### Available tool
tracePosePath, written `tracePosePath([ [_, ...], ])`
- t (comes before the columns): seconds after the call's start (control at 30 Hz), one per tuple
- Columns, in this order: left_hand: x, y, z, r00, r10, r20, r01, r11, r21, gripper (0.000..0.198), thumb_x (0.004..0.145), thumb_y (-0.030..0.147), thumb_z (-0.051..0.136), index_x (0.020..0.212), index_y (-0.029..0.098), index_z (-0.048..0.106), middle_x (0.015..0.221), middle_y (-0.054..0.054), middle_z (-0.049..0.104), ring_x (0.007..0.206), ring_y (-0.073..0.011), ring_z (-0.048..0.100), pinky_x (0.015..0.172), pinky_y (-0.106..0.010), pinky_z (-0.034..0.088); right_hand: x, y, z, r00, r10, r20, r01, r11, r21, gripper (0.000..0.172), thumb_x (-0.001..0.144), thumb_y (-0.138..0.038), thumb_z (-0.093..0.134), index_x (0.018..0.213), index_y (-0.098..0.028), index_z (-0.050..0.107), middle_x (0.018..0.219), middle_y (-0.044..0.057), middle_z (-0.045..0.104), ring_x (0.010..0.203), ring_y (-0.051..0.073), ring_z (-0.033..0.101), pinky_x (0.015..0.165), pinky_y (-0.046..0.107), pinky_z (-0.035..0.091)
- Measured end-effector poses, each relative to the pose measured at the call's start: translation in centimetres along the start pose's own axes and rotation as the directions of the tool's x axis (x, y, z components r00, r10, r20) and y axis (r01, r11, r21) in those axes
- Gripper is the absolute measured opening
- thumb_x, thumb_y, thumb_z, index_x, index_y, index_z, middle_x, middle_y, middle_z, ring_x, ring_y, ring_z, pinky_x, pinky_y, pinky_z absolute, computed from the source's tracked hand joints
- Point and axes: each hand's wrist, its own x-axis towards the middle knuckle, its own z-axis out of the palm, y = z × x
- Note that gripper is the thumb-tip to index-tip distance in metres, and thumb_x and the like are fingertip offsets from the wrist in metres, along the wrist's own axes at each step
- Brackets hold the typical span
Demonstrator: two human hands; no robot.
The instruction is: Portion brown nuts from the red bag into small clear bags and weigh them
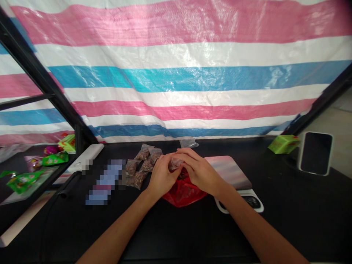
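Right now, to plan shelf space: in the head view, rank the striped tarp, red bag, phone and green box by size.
Striped tarp, largest by far. Red bag and phone: too close to rank, as the left hand and right hand hide part of it. Green box, smallest.
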Motion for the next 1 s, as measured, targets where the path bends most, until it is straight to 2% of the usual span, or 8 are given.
tracePosePath([
  [0.17,0.3,-0.2,-0.2,0.996,-0.08,-0.032,0.079,0.996,-0.037,0.033,0.09,0.028,0.066,0.122,0.023,0.061,0.109,-0.006,0.069,0.099,-0.0231,0.065,0.092,-0.039,0.051,0.2,0.0,-1.4,0.987,0.06,-0.147,-0.076,0.991,-0.107,0.043,0.095,-0.006,0.049,0.132,-0.027,0.059,0.134,0.008,0.06,0.126,0.023,0.057,0.109,0.04,0.045],
  [0.27,0.6,-0.7,-0.5,0.986,-0.146,-0.081,0.143,0.989,-0.05,0.026,0.092,0.028,0.061,0.116,0.02,0.059,0.106,-0.008,0.068,0.096,-0.0226,0.066,0.092,-0.039,0.052,0.1,0.4,-2.0,0.991,0.129,0.017,-0.122,0.967,-0.225,0.034,0.087,-0.005,0.059,0.114,-0.024,0.067,0.118,0.006,0.069,0.114,0.025,0.061,0.1,0.041,0.043],
  [0.37,0.8,-1.0,-0.6,0.983,-0.176,-0.056,0.177,0.984,0.006,0.021,0.091,0.029,0.059,0.109,0.019,0.058,0.103,-0.009,0.067,0.096,-0.0244,0.066,0.092,-0.041,0.052,-0.3,0.8,-1.8,0.945,0.215,0.245,-0.142,0.948,-0.284,0.022,0.084,-0.008,0.065,0.099,-0.024,0.068,0.102,0.003,0.072,0.1,0.023,0.064,0.093,0.039,0.04],
  [0.43,0.8,-1.0,-0.6,0.978,-0.207,0.001,0.207,0.978,0.02,0.02,0.092,0.03,0.058,0.109,0.02,0.058,0.1,-0.009,0.069,0.093,-0.0246,0.068,0.089,-0.041,0.052,-0.6,0.9,-1.6,0.918,0.249,0.31,-0.164,0.948,-0.273,0.02,0.084,-0.01,0.067,0.098,-0.024,0.067,0.103,0.002,0.072,0.098,0.022,0.065,0.092,0.037,0.038],
  [0.57,0.5,-0.9,-0.2,0.963,-0.262,0.063,0.265,0.963,-0.042,0.021,0.092,0.032,0.057,0.11,0.022,0.058,0.1,-0.008,0.071,0.093,-0.0245,0.07,0.089,-0.04,0.053,-0.8,0.7,-1.3,0.897,0.28,0.341,-0.19,0.943,-0.273,0.024,0.086,-0.012,0.067,0.107,-0.024,0.065,0.113,0.002,0.072,0.102,0.021,0.064,0.092,0.036,0.035],
  [0.7,0.5,-1.1,0.2,0.949,-0.31,0.063,0.316,0.933,-0.173,0.022,0.091,0.032,0.059,0.109,0.02,0.058,0.106,-0.008,0.072,0.101,-0.0236,0.07,0.094,-0.039,0.053,-0.7,0.9,-0.8,0.881,0.313,0.355,-0.195,0.924,-0.33,0.035,0.088,-0.02,0.07,0.122,-0.026,0.062,0.123,0.004,0.07,0.103,0.024,0.066,0.088,0.035,0.037],
  [0.8,0.9,-1.5,0.3,0.941,-0.335,0.052,0.337,0.907,-0.251,0.022,0.088,0.032,0.061,0.106,0.019,0.059,0.102,-0.008,0.072,0.096,-0.022,0.07,0.092,-0.038,0.053,-0.6,1.2,-0.3,0.885,0.319,0.34,-0.185,0.909,-0.373,0.038,0.088,-0.025,0.073,0.124,-0.027,0.062,0.125,0.004,0.07,0.101,0.024,0.067,0.084,0.034,0.038],
  [1.0,1.2,-2.0,0.3,0.93,-0.367,-0.023,0.344,0.891,-0.295,0.019,0.088,0.028,0.059,0.104,0.018,0.058,0.089,-0.005,0.071,0.083,-0.0203,0.07,0.081,-0.036,0.056,-0.7,1.3,0.3,0.923,0.191,0.335,-0.086,0.949,-0.304,0.039,0.079,-0.001,0.063,0.109,-0.026,0.063,0.112,0.0,0.072,0.094,0.02,0.065,0.082,0.034,0.034],
])
